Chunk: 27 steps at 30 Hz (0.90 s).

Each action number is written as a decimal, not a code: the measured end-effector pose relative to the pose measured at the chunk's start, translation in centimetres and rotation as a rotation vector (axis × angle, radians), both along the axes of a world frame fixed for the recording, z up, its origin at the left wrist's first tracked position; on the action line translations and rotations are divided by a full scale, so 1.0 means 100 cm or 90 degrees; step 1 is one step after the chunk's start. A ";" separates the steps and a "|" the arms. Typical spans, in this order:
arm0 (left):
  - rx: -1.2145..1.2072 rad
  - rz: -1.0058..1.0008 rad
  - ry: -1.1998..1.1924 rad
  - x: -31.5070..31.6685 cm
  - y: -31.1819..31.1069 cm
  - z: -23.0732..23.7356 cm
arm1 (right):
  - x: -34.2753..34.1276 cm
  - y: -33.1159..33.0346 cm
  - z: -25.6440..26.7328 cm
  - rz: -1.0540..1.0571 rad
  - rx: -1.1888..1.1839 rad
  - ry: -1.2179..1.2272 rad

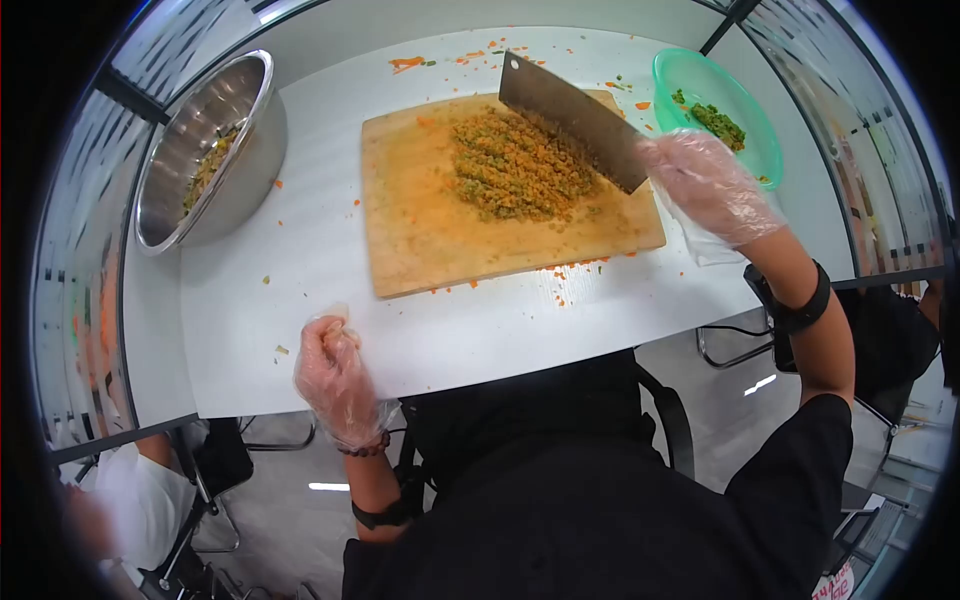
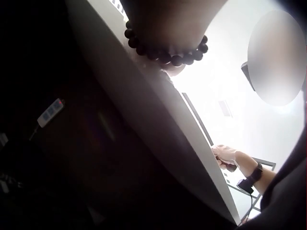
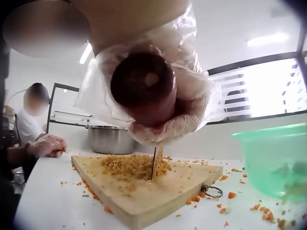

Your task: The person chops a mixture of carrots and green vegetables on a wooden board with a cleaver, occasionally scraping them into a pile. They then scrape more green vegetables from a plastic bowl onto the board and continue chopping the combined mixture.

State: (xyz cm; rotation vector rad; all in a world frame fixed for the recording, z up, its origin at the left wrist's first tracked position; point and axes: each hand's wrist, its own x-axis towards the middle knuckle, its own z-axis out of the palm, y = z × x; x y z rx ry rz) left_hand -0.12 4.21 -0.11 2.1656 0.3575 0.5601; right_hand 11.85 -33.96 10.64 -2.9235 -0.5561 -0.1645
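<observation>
In the head view a gloved right hand (image 1: 710,185) grips the handle of a wide cleaver (image 1: 575,115), its blade across the right part of a chopped orange and green heap (image 1: 520,165) on a wooden board (image 1: 410,240). The right wrist view shows the right hand (image 3: 163,105) curled round the dark handle (image 3: 144,88), with the thin blade (image 3: 154,164) at the heap (image 3: 129,166). My left hand (image 1: 338,375), also gloved, rests at the table's front edge with curled fingers; nothing shows in it. In the left wrist view the wrist and beads mostly hide it.
A steel bowl (image 1: 265,130) with chopped food stands at the left of the white table (image 1: 300,240). A green basin (image 1: 765,130) holding chopped greens is at the right, beside a white cloth (image 1: 710,245). Orange scraps lie round the board. Other people sit beyond both sides.
</observation>
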 end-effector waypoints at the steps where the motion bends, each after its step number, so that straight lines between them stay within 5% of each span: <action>1: -0.002 0.006 0.015 -0.001 0.001 -0.001 | -0.001 0.001 0.000 -0.040 0.021 0.007; 6: 0.009 0.009 0.010 -0.001 0.003 -0.004 | 0.000 -0.009 -0.009 0.052 0.035 -0.040; 8: 0.010 0.008 0.018 -0.002 0.003 -0.004 | -0.005 -0.001 0.000 -0.045 0.033 -0.012; 11: 0.010 0.004 0.013 -0.002 0.003 -0.005 | 0.000 -0.027 -0.018 0.262 -0.084 -0.221; 14: 0.034 0.004 0.009 -0.002 0.003 -0.007 | -0.006 0.004 0.011 -0.135 0.034 0.100; 17: 0.007 0.008 0.016 -0.003 -0.001 -0.002 | -0.008 -0.006 -0.003 0.040 -0.022 0.017; 21: 0.018 0.005 0.008 -0.002 -0.001 -0.002 | -0.011 0.014 0.011 -0.124 0.080 0.102; 24: 0.023 0.009 0.012 -0.004 -0.002 -0.001 | -0.007 0.002 -0.005 0.103 0.052 -0.009; 27: -0.001 -0.001 -0.008 -0.001 -0.002 -0.004 | -0.007 0.013 -0.001 -0.040 0.078 -0.007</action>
